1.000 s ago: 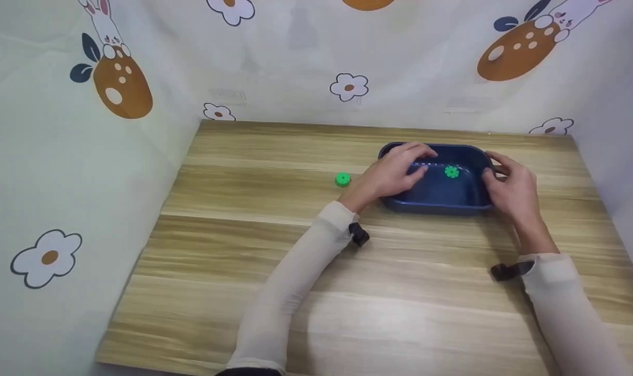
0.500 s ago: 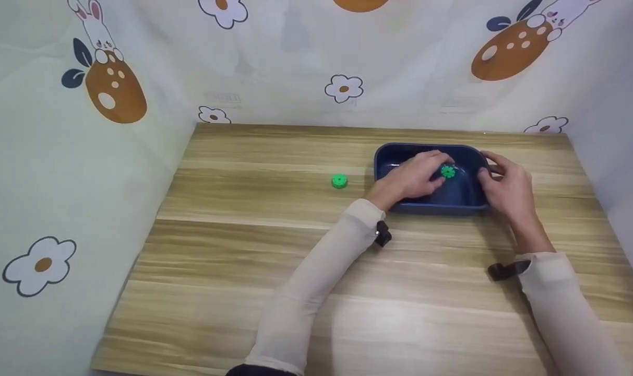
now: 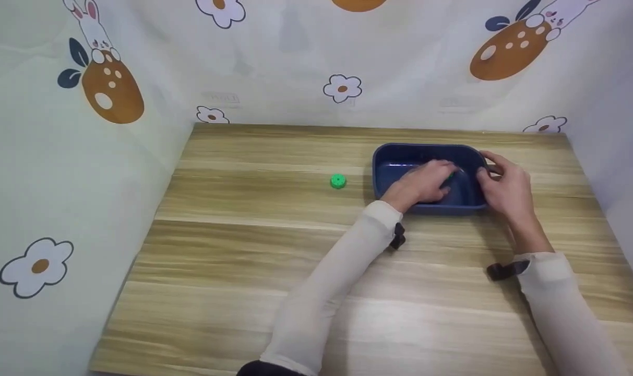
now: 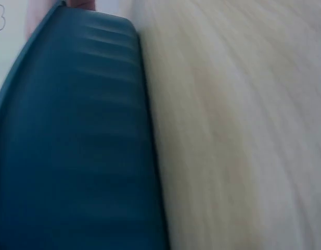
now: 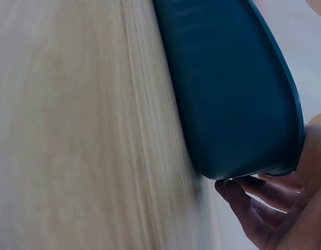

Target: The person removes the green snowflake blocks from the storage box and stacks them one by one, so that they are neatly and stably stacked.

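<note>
A dark blue plastic tub [image 3: 431, 210] with rounded corners stands on the table at the back right. My right hand [image 3: 509, 190] grips its right end, thumb over the rim and fingers outside; the right wrist view shows those fingers [image 5: 248, 211] against the outer wall. My left hand [image 3: 423, 183] reaches down inside the tub, its thumb apart from the fingers. Beneath these fingers only a sliver of a small green notched disc [image 3: 450, 176] shows. A second green notched disc [image 3: 338, 181] lies on the table left of the tub.
The wood-grain table [image 3: 253, 250] reaches back to a wall sheet [image 3: 274, 62] printed with flowers and rabbits. Wall surfaces also border the table at left and right. In the left wrist view the tub's long outer wall [image 4: 82, 135] fills the left side.
My left hand has moved right and down into the tub, and now mostly covers the disc there. My right hand keeps its grip on the tub's end.
</note>
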A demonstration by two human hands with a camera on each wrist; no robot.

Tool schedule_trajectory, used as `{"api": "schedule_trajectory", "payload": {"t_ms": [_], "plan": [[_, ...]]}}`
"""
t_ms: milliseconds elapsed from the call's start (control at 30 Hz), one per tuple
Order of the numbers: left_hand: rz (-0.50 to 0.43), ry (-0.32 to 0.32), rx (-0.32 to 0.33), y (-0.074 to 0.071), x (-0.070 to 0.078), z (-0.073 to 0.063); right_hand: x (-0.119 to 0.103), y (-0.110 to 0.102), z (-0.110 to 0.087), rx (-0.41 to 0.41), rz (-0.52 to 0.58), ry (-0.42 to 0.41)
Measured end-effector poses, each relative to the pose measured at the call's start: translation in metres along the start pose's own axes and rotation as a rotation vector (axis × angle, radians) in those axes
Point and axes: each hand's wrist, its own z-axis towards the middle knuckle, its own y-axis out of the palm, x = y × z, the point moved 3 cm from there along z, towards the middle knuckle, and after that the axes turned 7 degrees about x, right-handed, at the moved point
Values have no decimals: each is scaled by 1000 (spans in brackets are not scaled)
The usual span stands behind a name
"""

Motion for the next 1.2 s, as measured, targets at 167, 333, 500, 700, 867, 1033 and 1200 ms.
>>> {"api": "schedule_trajectory", "payload": {"t_ms": [167,333,500,700,867,1033,1200], "plan": [[65,28,31,2,-2,-1,0,0,0,2,3,4],[75,49,64,2,-4,-3,0,0,-1,1,18,8],[54,30,70,1,-4,-4,0,-1,-1,-2,27,12],[67,-25,63,-1,-6,-6,-1,-1,-2,-5,30,11],[93,-48,64,0,-6,-5,-1,0,-2,-12,25,22],[95,-59,68,-1,-5,-6,-1,1,-2,-14,15,29],[110,-61,70,-1,-4,-6,-1,1,-1,-16,25,30]]}}
